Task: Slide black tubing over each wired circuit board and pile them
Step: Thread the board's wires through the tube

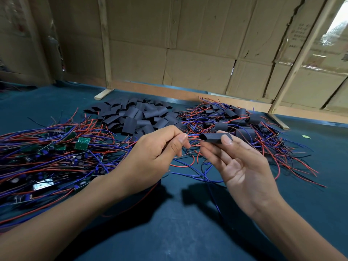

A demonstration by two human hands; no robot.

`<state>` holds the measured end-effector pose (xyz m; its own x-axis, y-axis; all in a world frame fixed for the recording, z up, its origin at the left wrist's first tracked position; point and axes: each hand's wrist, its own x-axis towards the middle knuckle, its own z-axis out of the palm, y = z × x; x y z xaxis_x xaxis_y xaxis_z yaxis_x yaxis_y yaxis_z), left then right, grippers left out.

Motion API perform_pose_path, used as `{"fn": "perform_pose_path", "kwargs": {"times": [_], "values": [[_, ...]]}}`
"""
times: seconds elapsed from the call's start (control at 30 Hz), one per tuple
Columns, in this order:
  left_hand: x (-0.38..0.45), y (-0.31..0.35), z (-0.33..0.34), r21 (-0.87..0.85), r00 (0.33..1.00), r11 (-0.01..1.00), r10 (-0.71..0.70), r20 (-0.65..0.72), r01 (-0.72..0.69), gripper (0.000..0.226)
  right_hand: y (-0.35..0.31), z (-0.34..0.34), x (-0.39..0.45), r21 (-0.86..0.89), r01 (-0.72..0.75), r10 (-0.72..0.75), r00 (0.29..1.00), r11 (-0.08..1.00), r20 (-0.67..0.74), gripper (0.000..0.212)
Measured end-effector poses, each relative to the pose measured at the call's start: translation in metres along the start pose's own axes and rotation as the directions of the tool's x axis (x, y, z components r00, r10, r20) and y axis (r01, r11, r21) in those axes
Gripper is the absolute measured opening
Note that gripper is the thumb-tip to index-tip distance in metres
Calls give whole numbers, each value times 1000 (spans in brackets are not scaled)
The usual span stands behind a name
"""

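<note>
The dark teal work table [178,232] carries three heaps, described here relative to the pile of empty black tubing pieces [139,117] at the far centre. To the left of that pile lies the heap of bare wired circuit boards [56,151], green boards tangled in red and blue leads. To the right of the pile lies the heap of finished sleeved boards [241,121], each with a black tube over it and leads trailing out.

In front of the tubing pile, above the table, both hands work one unit. The right hand [243,166] holds a single black tube [216,138], thumb on top and fingers beneath, palm turned up. The tube's long axis runs roughly left to right, with its open mouth facing left. The left hand [156,147] pinches red and blue wires [193,137] between thumb and forefinger; the remaining fingers are curled. The wires run from the pinch straight to the tube mouth, just beside it. Whether a board is already inside the tube cannot be told.

Judgement: the sleeving step is in hand. The left hand is nearer the wires, so the feed proceeds rightward along the tube axis.
</note>
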<state>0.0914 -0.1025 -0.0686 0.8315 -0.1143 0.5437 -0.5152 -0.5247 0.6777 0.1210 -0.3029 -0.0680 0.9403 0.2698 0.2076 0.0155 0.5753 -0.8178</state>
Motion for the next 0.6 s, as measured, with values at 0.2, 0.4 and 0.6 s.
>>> {"fn": "perform_pose_path", "kwargs": {"times": [0.2,0.4,0.6], "values": [[-1,-2,1,33,1000,999,15,-11,-15,24,-2,4,-2,21,-39,40,999,999,-8,10],[-1,0,1,21,1000,1000,21,-13,-21,24,-2,5,-3,11,-50,50,999,999,4,13],[-2,2,1,6,999,1000,26,-26,-26,24,-2,6,-2,34,-62,63,997,998,-33,9]]}}
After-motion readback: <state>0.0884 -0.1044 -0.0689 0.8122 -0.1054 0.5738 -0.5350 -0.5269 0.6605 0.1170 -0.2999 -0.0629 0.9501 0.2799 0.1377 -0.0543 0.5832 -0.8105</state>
